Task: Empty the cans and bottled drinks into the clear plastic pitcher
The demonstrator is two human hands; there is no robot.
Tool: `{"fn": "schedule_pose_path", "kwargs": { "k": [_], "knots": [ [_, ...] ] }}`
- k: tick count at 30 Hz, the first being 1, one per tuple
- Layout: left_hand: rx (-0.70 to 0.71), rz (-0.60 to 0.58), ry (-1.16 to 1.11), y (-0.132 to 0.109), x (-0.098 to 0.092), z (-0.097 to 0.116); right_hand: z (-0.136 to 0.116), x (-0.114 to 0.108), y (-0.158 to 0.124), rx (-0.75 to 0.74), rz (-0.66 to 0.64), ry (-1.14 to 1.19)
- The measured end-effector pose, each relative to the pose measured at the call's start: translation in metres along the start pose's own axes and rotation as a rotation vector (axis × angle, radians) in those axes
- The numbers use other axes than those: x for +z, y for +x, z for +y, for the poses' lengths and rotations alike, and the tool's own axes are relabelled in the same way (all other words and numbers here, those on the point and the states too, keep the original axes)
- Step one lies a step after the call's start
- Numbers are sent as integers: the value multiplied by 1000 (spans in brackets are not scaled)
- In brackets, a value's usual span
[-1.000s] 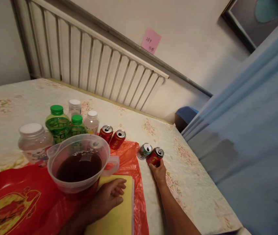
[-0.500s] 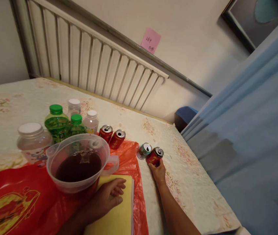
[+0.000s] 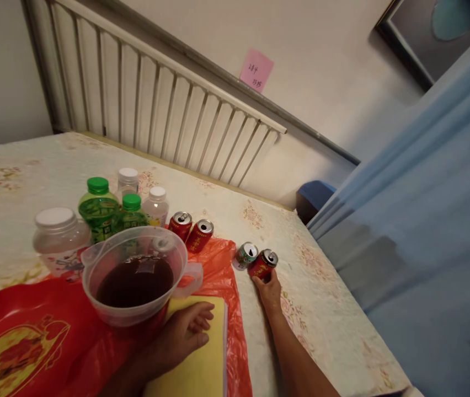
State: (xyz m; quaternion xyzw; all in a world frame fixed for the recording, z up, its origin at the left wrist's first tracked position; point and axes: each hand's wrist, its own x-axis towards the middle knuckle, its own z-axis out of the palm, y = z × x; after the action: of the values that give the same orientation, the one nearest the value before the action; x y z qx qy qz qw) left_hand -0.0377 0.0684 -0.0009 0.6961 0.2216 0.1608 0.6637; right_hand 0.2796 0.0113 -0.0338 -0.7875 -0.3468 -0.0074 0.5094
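My right hand (image 3: 270, 291) is wrapped round the lower part of a red can (image 3: 262, 266), which stands on the flowered cloth. Touching or almost touching that can on its left is a green-and-silver can (image 3: 244, 257) with its top opened. My left hand (image 3: 188, 326) hovers over or rests on a yellow pad (image 3: 202, 355), its fingers loosely bent and apart, holding nothing. Just beyond it stands a clear plastic jug (image 3: 135, 317) of dark brown liquid, its handle pointing right. Two more red cans (image 3: 180, 225) stand behind the jug's handle.
A red heart-patterned tray (image 3: 23, 331) lies at the left on a red plastic bag (image 3: 218, 259). Several bottles stand behind the jug, among them a green-capped bottle (image 3: 98, 212) and a white-lidded jar (image 3: 63, 242). A white radiator (image 3: 156, 105) and blue curtain (image 3: 417, 220) border the cloth.
The view has shifted very slightly. Both hands, the held can and everything else stay in the same places.
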Motion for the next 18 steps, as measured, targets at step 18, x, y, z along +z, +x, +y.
{"fn": "schedule_pose_path", "kwargs": {
  "k": [18],
  "knots": [
    [25,12,-61,4,1,-10,-6,-1,-2,4,29,34]
  ]
}}
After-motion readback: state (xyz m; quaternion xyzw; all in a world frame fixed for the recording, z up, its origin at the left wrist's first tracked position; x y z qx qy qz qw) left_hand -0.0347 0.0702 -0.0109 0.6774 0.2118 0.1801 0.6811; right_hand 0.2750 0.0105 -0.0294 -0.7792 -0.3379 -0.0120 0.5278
